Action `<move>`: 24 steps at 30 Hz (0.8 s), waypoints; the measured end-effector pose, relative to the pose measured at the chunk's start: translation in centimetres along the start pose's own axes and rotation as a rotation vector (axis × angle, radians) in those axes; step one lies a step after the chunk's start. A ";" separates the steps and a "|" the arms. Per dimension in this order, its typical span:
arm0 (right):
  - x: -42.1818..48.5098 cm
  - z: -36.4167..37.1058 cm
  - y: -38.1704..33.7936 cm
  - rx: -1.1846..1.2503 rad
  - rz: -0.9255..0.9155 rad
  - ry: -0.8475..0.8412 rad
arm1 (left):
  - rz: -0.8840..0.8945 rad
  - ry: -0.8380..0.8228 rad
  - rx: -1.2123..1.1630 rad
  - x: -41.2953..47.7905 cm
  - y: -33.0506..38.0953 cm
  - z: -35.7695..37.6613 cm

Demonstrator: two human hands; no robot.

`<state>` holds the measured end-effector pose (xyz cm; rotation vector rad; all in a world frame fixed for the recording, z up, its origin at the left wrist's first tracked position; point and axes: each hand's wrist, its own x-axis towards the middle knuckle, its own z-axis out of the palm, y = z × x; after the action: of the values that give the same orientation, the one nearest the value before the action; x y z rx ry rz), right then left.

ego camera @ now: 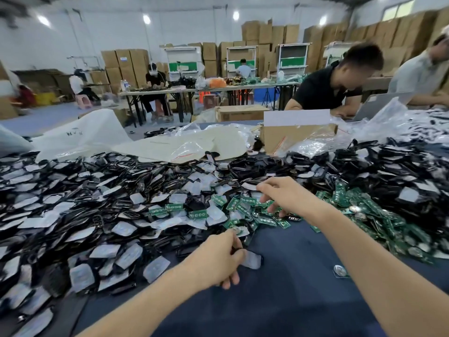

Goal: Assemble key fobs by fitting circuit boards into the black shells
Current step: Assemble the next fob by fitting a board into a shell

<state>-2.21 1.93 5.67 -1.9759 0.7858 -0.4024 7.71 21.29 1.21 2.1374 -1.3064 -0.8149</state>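
Note:
My left hand (218, 256) grips a black shell with a clear film face (252, 260) just above the blue table cloth. My right hand (284, 195) reaches into the pile of green circuit boards (245, 205), fingers curled down among them; I cannot see whether they pinch a board. A big heap of black shells (97, 215) covers the left half of the table, and another heap of shells (388, 171) lies at the right.
A loose round coin cell (339, 271) lies on the bare blue cloth (291, 288) near my right forearm. Plastic bags (184, 144) and a cardboard box (296, 135) sit behind the piles. Two people work at the far right of the table.

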 end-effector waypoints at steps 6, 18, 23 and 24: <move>2.1 2.3 0.7 -0.040 -0.005 0.098 | 0.042 0.474 0.529 2.2 -2.4 -5.2; 6.2 4.9 -0.4 -0.309 -0.160 0.259 | 0.170 0.445 0.646 5.3 -8.4 -8.4; 7.5 8.3 -3.2 -0.416 -0.299 0.018 | 0.156 0.500 0.220 4.9 -8.8 -10.7; 7.7 9.0 -3.6 -0.495 -0.311 -0.038 | 0.144 0.548 0.137 4.8 -9.0 -11.4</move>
<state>9.94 3.90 3.98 -2.5776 0.5893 -0.3737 22.99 21.89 1.90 2.1252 -1.2191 -0.0636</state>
